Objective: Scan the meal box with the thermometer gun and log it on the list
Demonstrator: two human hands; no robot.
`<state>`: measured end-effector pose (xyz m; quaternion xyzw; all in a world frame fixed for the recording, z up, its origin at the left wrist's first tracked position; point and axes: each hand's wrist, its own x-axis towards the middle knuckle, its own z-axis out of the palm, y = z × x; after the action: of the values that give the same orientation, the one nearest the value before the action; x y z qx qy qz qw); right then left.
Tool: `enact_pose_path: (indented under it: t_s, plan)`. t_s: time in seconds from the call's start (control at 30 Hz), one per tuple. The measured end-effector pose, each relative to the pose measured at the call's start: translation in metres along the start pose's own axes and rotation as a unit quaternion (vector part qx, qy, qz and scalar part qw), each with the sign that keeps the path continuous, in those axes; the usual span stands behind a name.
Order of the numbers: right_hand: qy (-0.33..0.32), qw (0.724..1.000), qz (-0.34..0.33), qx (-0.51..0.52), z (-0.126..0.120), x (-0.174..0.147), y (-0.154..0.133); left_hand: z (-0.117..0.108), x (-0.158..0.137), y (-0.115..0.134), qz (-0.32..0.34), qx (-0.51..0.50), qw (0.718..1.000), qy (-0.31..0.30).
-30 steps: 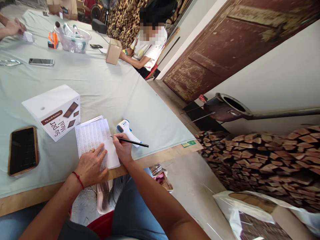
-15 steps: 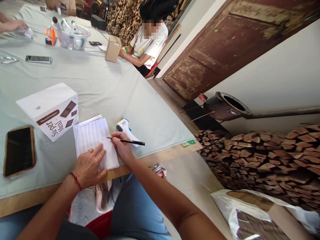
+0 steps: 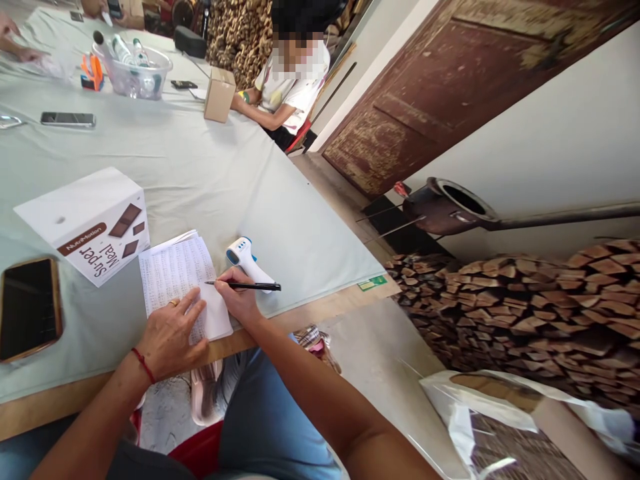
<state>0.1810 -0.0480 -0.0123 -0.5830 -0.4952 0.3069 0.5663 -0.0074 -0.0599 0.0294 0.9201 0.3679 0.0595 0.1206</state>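
Observation:
My right hand (image 3: 239, 298) grips a black pen (image 3: 260, 287), its tip at the right part of a sheet of paper (image 3: 173, 273). Rows of handwriting fill the sheet's left and middle, while its right strip is blank. Flat on the lower part of the paper lies my left hand (image 3: 175, 330), fingers spread, with a ring and a red wrist cord. Just beyond my right hand a white and blue infrared thermometer (image 3: 247, 257) rests on the cloth. A white printed box (image 3: 95, 223) stands left of the paper, and a smartphone (image 3: 30, 308) lies at the far left.
Farther back on the table (image 3: 200, 180) are a clear basin (image 3: 137, 77) with bottles, an orange tape dispenser (image 3: 93, 72), a small cardboard box (image 3: 219, 95) and another phone (image 3: 68, 119). A person (image 3: 295, 87) sits at the right edge. Stacked firewood (image 3: 525, 307) stands right.
The whole view has shifted slightly, so things on the table appear a little farther left. The pen tip sits slightly lower on the sheet. My left hand keeps its place on the paper.

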Motion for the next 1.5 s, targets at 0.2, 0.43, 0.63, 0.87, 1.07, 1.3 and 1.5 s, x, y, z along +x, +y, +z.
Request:
enact_pose_path:
  t_s: [0.2, 0.43, 0.63, 0.87, 1.07, 1.3, 1.5]
  plan:
    - [-0.024, 0.999, -0.024, -0.029, 0.0023, -0.0016, 0.0031, -0.0005, -0.0011, 0.0, -0.004, 0.002, 1.0, -0.005]
    - [-0.034, 0.998, -0.026, -0.04, 0.0027, -0.0021, 0.0049, 0.0003, -0.0005, 0.0001, -0.004, 0.003, 1.0, -0.008]
    - [-0.01, 1.0, -0.002, -0.016, 0.0018, -0.0027, 0.0003, -0.0022, -0.0011, 0.0008, 0.0, 0.0, 1.0, -0.013]
    - [-0.01, 1.0, 0.007, -0.015, 0.0026, -0.0028, -0.0027, -0.0009, -0.0015, 0.0001, -0.001, -0.003, 1.0, -0.008]
    - [-0.016, 1.0, -0.003, -0.023, 0.0028, -0.0026, -0.0019, -0.0016, -0.0011, 0.0012, -0.002, 0.001, 1.0, -0.01]
    - [-0.029, 0.999, -0.012, -0.038, 0.0029, -0.0017, -0.0011, -0.0011, -0.0023, 0.0002, 0.0, -0.003, 1.0, -0.006]
    - [-0.041, 0.998, -0.017, -0.045, 0.0024, -0.002, -0.0013, -0.0025, 0.0, 0.0015, -0.003, -0.007, 1.0, -0.008]
